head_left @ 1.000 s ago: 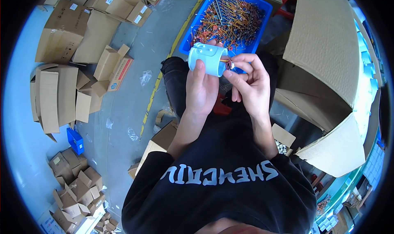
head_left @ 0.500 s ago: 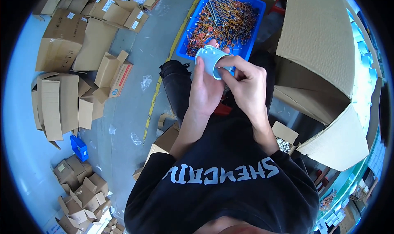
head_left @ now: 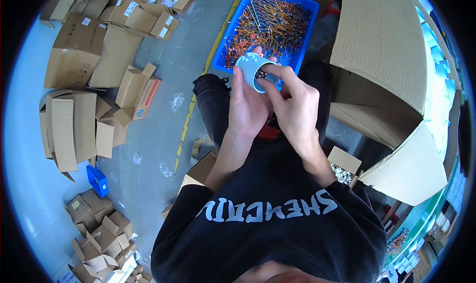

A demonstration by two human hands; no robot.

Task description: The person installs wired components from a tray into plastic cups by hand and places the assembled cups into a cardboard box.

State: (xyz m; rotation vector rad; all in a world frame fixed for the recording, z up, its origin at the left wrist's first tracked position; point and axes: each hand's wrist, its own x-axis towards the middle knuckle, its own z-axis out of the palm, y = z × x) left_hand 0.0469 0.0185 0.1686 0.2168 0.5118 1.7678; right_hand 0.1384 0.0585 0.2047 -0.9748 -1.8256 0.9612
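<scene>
My left hand [head_left: 245,104] is wrapped round a light-blue plastic cylindrical housing [head_left: 249,67], which lies tilted with its open end toward my right hand. The thumb and index finger of my right hand [head_left: 300,99] reach into that opening. Small dark and shiny bits show between those fingertips, too small to name. Just beyond my hands stands a blue plastic bin [head_left: 310,35], with a heap of orange-brown wires with small end pieces [head_left: 277,22] in it. The housing hides part of the bin's near edge.
To my right a large open cardboard box [head_left: 382,45] stands close by. Flattened and open cartons [head_left: 74,129] lie along the left, beside a small blue bin [head_left: 97,180]. A small box of metallic-looking parts [head_left: 342,173] sits near my right elbow. Plastic scraps lie on the grey floor [head_left: 153,109].
My right fingers have shifted slightly at the opening, and the dark bits inside the housing now show. My left hand keeps its hold on the housing.
</scene>
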